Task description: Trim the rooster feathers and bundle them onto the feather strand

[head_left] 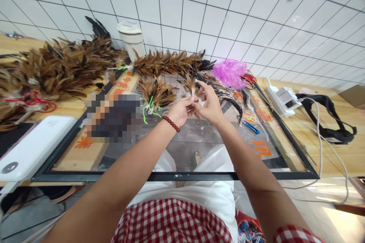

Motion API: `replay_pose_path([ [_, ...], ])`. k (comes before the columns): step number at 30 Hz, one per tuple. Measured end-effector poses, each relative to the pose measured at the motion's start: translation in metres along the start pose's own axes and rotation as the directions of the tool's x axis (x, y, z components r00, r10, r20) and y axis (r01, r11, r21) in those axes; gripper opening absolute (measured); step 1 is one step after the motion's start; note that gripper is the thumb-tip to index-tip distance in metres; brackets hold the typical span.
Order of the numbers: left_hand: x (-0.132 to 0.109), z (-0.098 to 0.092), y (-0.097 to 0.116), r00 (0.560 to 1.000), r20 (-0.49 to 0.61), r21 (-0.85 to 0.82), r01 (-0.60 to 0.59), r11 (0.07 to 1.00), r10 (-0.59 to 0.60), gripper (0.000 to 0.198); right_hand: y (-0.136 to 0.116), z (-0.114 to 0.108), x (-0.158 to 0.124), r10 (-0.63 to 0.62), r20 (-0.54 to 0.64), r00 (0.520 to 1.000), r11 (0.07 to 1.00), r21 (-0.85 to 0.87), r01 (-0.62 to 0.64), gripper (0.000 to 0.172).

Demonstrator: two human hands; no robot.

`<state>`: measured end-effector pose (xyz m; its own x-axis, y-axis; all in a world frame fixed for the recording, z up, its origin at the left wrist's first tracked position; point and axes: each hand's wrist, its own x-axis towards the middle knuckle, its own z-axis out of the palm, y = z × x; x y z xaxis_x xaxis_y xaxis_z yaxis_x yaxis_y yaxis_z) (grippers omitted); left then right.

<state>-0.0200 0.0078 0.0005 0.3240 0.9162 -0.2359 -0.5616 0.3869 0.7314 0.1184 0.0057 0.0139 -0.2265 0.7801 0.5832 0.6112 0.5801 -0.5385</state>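
Observation:
Over the glass-topped frame [199, 175], my two hands meet around a small brown feather bunch [188, 84]. My left hand [181, 111], with a red bead bracelet at the wrist, pinches the pale quill ends. My right hand [209, 102] is closed at the same spot, thumb and fingers against the quills; the exact grip of each is partly hidden. Just left lies a brown feather bundle [156, 93] with bright green string [150, 110] at its base. Loose dark and striped feathers [228, 97] lie to the right of my hands.
A long feather duster [168, 62] lies along the back, near a white lidded cup [131, 38]. More feathers [57, 64] heap at left above a white power bank [37, 146]. Right are a pink plastic bag [229, 73], blue cutter [251, 127], power strip [281, 100] and black strap [327, 121].

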Motion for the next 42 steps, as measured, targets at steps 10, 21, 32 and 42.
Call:
replay_pose_path([
  [10,0.000,0.003,-0.004,0.996,-0.018,0.039,-0.086,0.996,0.087,0.013,-0.001,0.005,0.004,0.340,0.027,0.940,0.836,0.448,-0.316,0.070],
  [21,-0.002,-0.002,0.002,0.974,0.188,0.184,0.092,0.979,-0.126,0.013,0.007,-0.006,0.006,0.464,0.428,0.775,0.333,0.727,-0.601,0.032],
  [32,-0.002,-0.003,0.008,0.990,0.134,0.137,0.027,0.990,-0.045,0.009,0.012,-0.005,0.006,0.470,0.304,0.829,0.571,0.611,-0.548,0.026],
  [42,0.009,-0.005,0.008,0.903,-0.263,0.075,-0.332,0.940,0.340,0.010,0.027,0.016,-0.006,0.336,0.084,0.938,0.911,-0.282,-0.301,0.016],
])
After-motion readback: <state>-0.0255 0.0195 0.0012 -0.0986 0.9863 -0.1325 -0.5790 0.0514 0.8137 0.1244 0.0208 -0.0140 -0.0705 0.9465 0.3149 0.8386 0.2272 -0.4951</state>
